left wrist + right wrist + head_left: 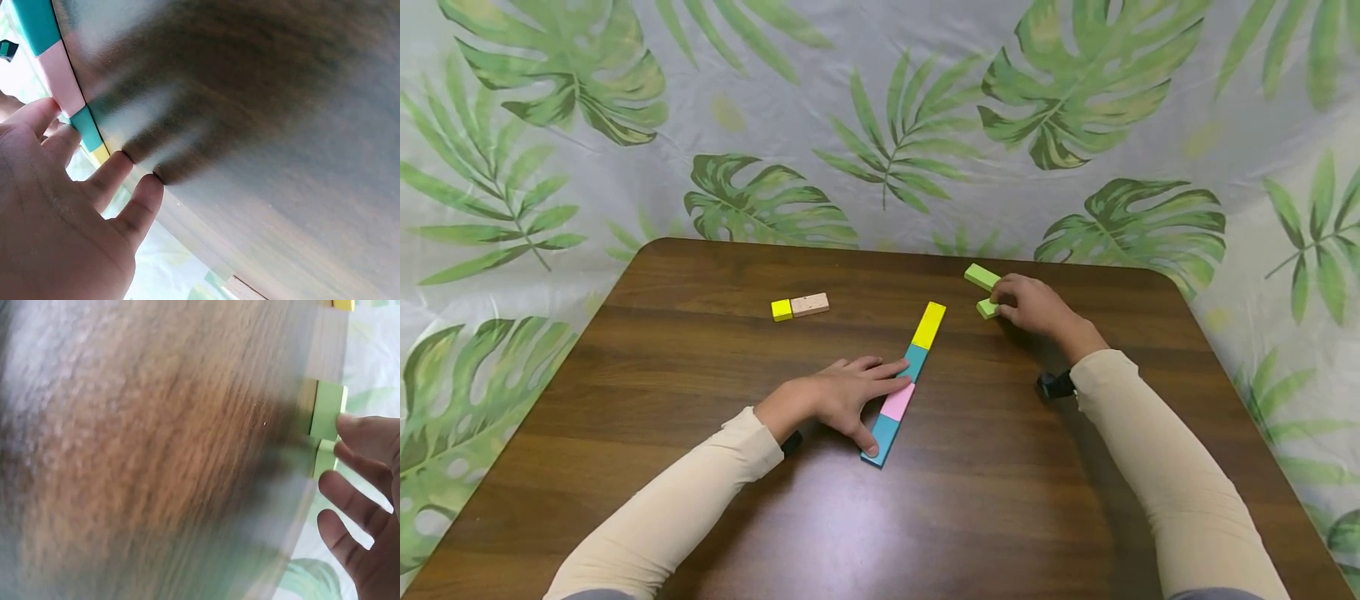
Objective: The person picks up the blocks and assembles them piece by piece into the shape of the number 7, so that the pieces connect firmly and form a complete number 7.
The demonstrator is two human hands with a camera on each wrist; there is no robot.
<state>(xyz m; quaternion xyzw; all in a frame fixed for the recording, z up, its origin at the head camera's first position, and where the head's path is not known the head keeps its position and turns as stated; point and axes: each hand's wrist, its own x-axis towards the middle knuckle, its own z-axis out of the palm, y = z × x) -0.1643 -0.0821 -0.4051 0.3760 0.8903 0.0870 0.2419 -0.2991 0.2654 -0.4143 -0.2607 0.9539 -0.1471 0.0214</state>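
My left hand (850, 392) lies spread over a straight row of coloured blocks. Its thumb rests on the nearest teal block (880, 443), and the fingertips touch around the pink block (898, 403) and the farther teal block (913, 363). A yellow block (930, 325) forms the row's far end. At the back right, my right hand (1037, 307) pinches the nearer light green block (329, 412) between thumb and index finger; its end is covered in the head view. Just behind it lies another light green block (982, 276), partly hidden by the fingers.
Left of the row, a small yellow block (782, 310) touches a plain wooden block (811, 305). The dark wooden table (647, 375) ends at the back against a leaf-patterned cloth (760, 100). Dark wrist cameras sit below both hands.
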